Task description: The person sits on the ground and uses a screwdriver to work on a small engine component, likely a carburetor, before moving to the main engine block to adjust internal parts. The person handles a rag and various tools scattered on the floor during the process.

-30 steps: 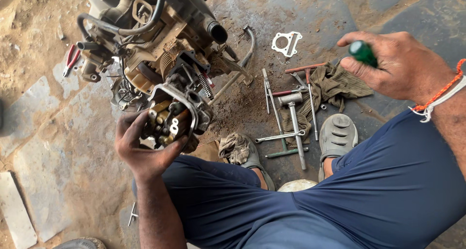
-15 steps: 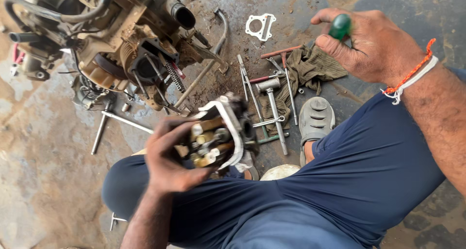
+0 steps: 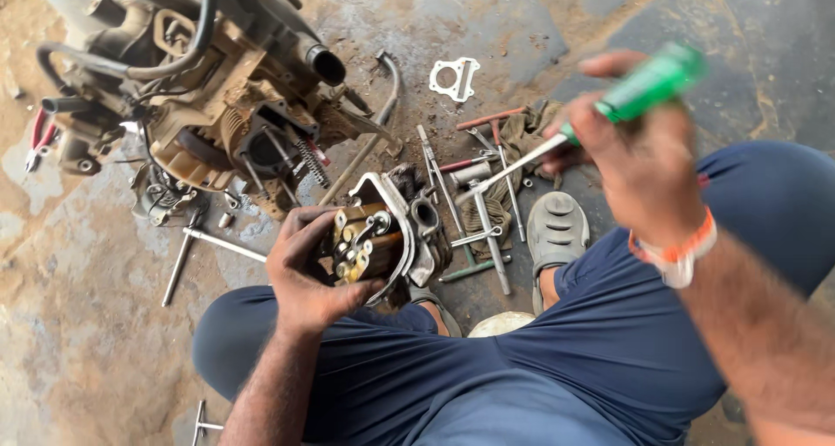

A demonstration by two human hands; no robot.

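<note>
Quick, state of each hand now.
Left hand: closed around the engine head part.
Right hand: closed on the green-handled screwdriver.

We lifted the greasy metal cylinder head (image 3: 376, 241) off the dirty engine block (image 3: 217, 107) with our left hand (image 3: 304, 268) and carried it down above our knees. Our right hand (image 3: 639, 163) turned the green-handled screwdriver (image 3: 609, 111) from a closed fist until its shaft pointed at the head, blurred in motion. Our view shifted right.
</note>
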